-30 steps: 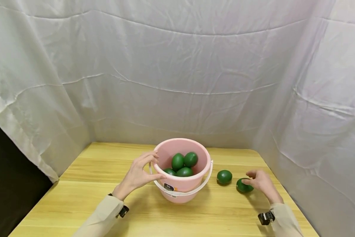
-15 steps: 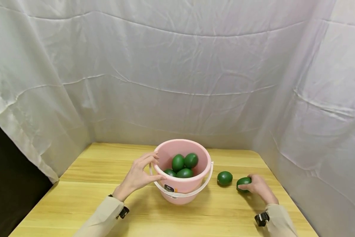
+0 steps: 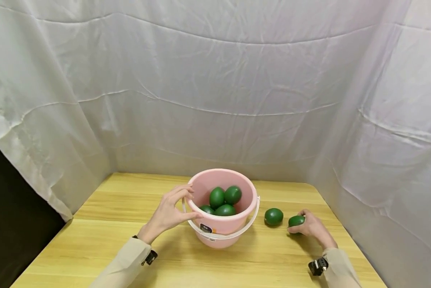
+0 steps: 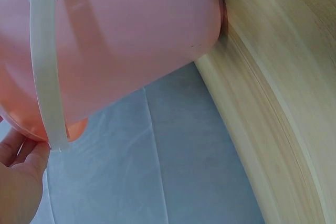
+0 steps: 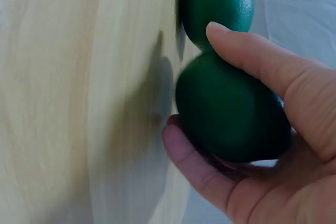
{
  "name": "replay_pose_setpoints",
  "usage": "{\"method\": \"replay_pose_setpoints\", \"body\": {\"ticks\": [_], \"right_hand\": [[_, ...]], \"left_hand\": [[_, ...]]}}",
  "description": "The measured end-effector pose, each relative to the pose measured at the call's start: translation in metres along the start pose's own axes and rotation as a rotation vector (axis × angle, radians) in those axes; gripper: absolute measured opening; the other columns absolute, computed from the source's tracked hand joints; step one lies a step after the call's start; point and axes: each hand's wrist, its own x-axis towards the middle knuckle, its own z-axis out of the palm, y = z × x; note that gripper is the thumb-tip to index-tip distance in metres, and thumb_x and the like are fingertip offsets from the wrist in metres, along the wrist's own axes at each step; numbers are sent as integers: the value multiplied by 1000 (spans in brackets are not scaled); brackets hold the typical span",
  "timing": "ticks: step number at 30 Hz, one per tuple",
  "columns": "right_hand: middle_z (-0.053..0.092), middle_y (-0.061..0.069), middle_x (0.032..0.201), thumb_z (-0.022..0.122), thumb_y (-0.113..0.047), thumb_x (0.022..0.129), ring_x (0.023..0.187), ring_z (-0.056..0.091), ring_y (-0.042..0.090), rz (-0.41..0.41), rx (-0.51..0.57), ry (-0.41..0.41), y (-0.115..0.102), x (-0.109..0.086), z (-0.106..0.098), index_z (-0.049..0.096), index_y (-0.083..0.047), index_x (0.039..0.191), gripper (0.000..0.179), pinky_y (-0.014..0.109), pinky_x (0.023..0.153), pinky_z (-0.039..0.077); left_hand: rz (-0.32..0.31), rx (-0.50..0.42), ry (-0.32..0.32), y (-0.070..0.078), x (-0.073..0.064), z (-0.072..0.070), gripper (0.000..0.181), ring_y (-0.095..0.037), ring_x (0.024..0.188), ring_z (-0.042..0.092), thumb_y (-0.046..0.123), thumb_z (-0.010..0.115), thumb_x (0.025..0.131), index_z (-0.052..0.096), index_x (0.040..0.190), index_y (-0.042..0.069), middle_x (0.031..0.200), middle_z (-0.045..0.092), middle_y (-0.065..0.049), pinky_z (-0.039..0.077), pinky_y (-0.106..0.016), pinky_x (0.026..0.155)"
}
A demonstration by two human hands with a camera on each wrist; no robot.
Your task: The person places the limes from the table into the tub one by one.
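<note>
My right hand [image 3: 311, 227] is at the right of the table, gripping a dark green, smooth avocado [image 3: 296, 221]. In the right wrist view the thumb lies along one side of this avocado [image 5: 231, 108] and the fingers curl round the other. A second avocado [image 3: 273, 217] lies on the table just left of it. My left hand [image 3: 169, 210] holds the left rim of a pink bucket [image 3: 222, 227], thumb at the front and fingers farther back. Several avocados [image 3: 225, 209] lie inside the bucket. In the left wrist view the fingertips [image 4: 37, 156] meet the rim beside the handle's end.
The bucket's white handle [image 3: 249, 224] hangs down over its front. Everything stands on a light wooden table [image 3: 258, 264]. Pale grey cloth [image 3: 219, 132] encloses the back and sides, with a black area [image 3: 13, 216] at the left.
My right hand has come down and left onto the right-hand avocado, and its fingers have closed round it. The left hand keeps its place on the bucket rim.
</note>
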Motion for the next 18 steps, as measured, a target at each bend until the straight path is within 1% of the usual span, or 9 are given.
{"method": "replay_pose_setpoints", "body": {"ticks": [4,6,8,11,15,18], "right_hand": [[61,25,105,85,-28,71,88,61,31,-16,67,14,0,2,0,49,6,125,73,37,71,54],[62,26,106,84,-24,72,88,62,30,-15,111,13,0,2,-1,48,6,129,75,36,70,55],[62,27,108,84,-22,73,89,62,29,-13,154,13,-1,2,-1,48,4,131,73,34,70,55],[60,28,111,83,-20,74,91,62,31,-17,186,30,-2,3,-1,48,2,131,71,34,70,55],[56,32,118,82,-19,75,97,61,36,-46,214,70,-3,4,-2,49,-1,132,68,36,73,56],[54,31,122,82,-22,77,101,60,37,-62,246,103,-8,4,-3,50,-4,131,65,33,74,55]], "left_hand": [[-9,-3,-8,-1,0,0,47,-26,123,58,47,89,65,65,92,16,123,66,-11,48,-45,105],[-10,-5,-9,-1,0,0,47,-26,123,58,46,89,65,65,91,15,123,66,-11,48,-45,105],[-12,-6,-9,-1,0,0,47,-26,123,58,46,89,65,65,90,15,123,66,-11,48,-45,105],[-12,-11,-8,-2,0,0,46,-26,124,58,45,89,65,65,89,14,123,66,-11,47,-45,106],[1,-5,0,-2,0,0,45,-27,123,58,46,89,64,64,88,18,121,66,-11,48,-45,105],[6,-1,3,-1,0,0,45,-27,123,58,46,89,64,63,89,18,121,67,-11,49,-44,105]]}}
